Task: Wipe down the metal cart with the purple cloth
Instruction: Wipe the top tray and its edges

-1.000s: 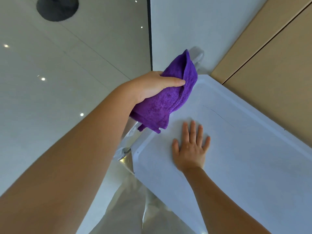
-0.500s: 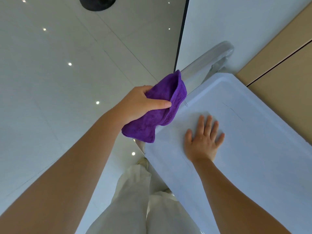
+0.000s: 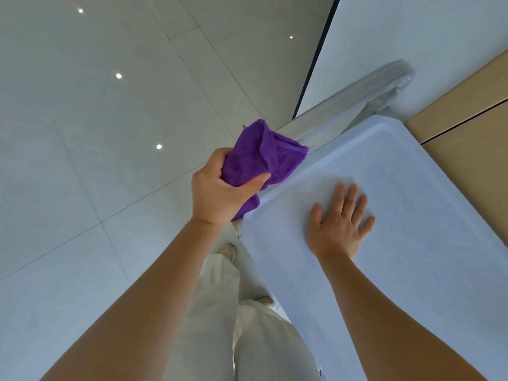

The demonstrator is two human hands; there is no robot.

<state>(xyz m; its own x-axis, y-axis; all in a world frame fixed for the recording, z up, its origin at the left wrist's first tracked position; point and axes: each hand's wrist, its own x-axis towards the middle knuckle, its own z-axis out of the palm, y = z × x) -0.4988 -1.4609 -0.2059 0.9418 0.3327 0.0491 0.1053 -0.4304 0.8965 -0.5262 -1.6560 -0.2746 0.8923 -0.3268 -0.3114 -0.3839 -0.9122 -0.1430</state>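
My left grip (image 3: 220, 188) is closed around the bunched purple cloth (image 3: 258, 158), thumb clamped across its front, and the cloth touches the near end of the metal cart (image 3: 412, 270) handle rail (image 3: 357, 105). From this grip the rail's long axis runs away and to the right, so the coming wipe should, in my judgement, follow that line with the left hand, which is the nearer one. My right grip (image 3: 341, 224) holds nothing and lies flat, fingers spread, on the cart top just right of the cloth.
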